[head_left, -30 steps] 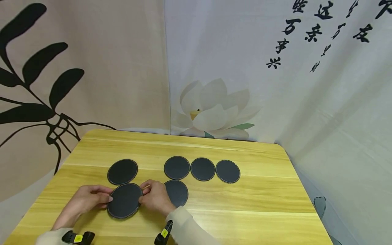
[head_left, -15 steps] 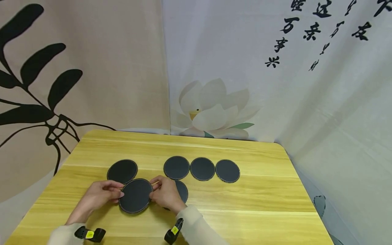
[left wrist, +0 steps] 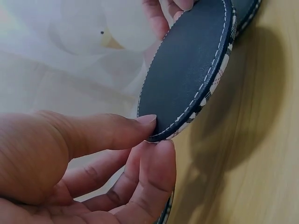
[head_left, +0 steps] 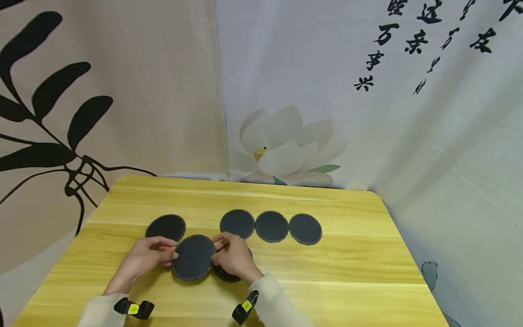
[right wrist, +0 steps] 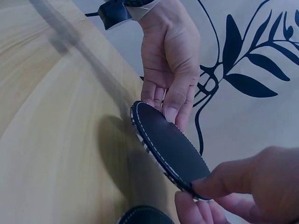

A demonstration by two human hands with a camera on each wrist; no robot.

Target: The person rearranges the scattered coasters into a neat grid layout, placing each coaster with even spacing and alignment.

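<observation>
The black round coaster [head_left: 194, 257] hangs above the table [head_left: 351, 272] (pale stitching runs round its face), the left hand [head_left: 146, 256] pinching its left edge, the right hand [head_left: 236, 257] pinching its right. Farther back, three coasters [head_left: 271, 226] lie side by side; a lone coaster [head_left: 165, 227] lies behind the left hand, and a partly hidden coaster [head_left: 225, 274] beneath the right.

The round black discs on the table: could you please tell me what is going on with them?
A person holds one black disc above the table, its edge pinched by the left hand on one side and the right hand on the other. Three more discs lie in a row toward the table's far side. A separate disc lies beyond the left hand, and a partly hidden disc lies below the right hand.
</observation>
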